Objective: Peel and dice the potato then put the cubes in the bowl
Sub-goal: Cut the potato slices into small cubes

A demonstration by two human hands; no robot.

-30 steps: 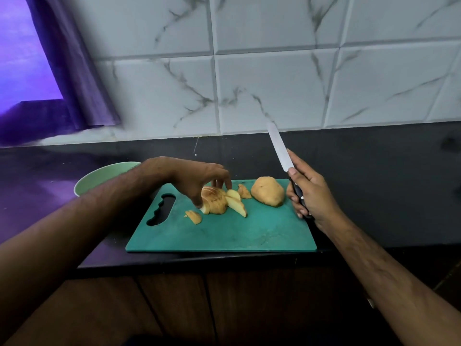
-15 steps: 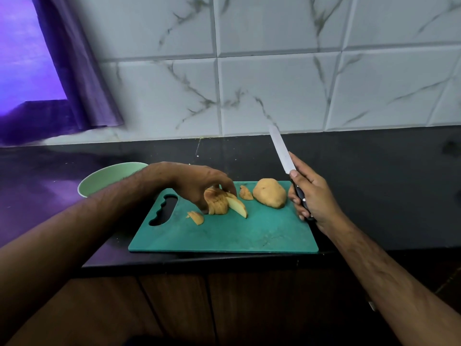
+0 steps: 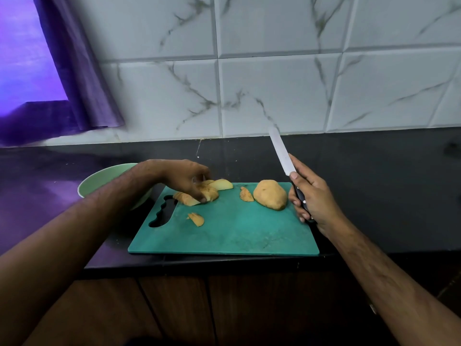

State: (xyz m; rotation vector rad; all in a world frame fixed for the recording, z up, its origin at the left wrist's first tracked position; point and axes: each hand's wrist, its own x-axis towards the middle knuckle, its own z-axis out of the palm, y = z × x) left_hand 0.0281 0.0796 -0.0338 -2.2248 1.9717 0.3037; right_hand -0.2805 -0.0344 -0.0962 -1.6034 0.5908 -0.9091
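**Peeling done, dicing not begun**

The potato (image 3: 270,198) lies peeled on the right of the green board (image 3: 224,236), whole and uncut. No cubes are seen anywhere, and what can be seen of the bowl (image 3: 104,178), standing on the bench (image 3: 374,196) just beside the board's left end, shows nothing inside; much of it is hidden by the left forearm. The peeling is judged complete; the dicing and the transfer to the bowl are judged still to be done.

A heap of peels (image 3: 199,193) is gripped by the left hand (image 3: 179,178), its fingers curled down over them at the board's far left. Two loose peels are left: one (image 3: 196,219) near the handle slot, one (image 3: 246,194) just beside the potato. The knife (image 3: 287,168) is held by its dark handle in the right hand (image 3: 311,196), blade raised and pointing away, clear of the potato.

Against the frame a second back, the heap is seen drawn leftward toward the bowl, with the left hand lower over it. The knife and potato are little changed.
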